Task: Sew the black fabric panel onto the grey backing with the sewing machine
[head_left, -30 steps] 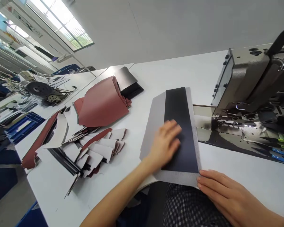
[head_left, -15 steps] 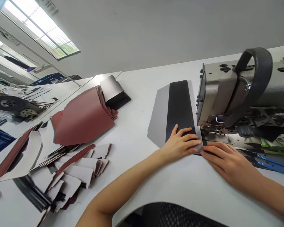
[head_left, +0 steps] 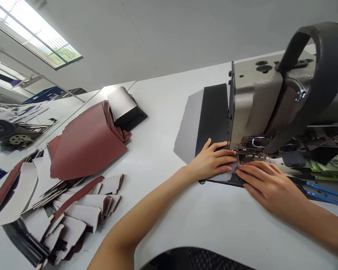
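A grey fabric panel (head_left: 187, 125) with a black strip (head_left: 212, 112) laid along it lies on the white table, its near end under the head of a grey sewing machine (head_left: 259, 101). My left hand (head_left: 212, 161) lies flat on the near end of the panel, fingers stretched toward the presser foot (head_left: 249, 148). My right hand (head_left: 263, 183) presses flat on the same end, just right of the left hand and in front of the presser foot. Both hands rest on the fabric without gripping it.
A stack of dark red pieces (head_left: 86, 140) and a black-and-silver stack (head_left: 125, 108) lie to the left. Several red, white and black cut pieces (head_left: 70, 210) are heaped at the near left. Blue and green items (head_left: 326, 180) sit right of the machine. The table's curved cutout (head_left: 197, 253) is nearest me.
The panel has slid away from the table edge and under the machine head. Both hands followed it and now press its near end at the presser foot. The view has shifted right.
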Demonstrator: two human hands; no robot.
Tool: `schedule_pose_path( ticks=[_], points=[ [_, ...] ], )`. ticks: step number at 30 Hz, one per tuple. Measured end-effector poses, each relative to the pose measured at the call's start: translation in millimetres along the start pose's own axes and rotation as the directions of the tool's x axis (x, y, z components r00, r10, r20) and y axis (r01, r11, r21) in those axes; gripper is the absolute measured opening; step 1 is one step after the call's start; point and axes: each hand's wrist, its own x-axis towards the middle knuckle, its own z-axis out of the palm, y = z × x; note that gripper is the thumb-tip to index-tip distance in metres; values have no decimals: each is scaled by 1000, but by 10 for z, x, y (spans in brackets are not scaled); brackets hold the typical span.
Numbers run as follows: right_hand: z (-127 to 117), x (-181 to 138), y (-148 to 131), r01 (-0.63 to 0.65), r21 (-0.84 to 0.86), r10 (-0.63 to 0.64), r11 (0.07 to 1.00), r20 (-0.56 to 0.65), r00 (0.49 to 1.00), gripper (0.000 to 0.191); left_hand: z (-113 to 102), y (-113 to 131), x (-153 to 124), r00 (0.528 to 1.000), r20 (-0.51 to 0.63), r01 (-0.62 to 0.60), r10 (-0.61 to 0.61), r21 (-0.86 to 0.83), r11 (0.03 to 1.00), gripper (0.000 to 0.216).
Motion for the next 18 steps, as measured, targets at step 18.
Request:
schedule_pose_path(
  ticks=[18],
  points=[
    [15,-52,66,-42,102,40,994,28,999,31,-30,23,0,998,33,49,-50,27,998,40]
  ],
)
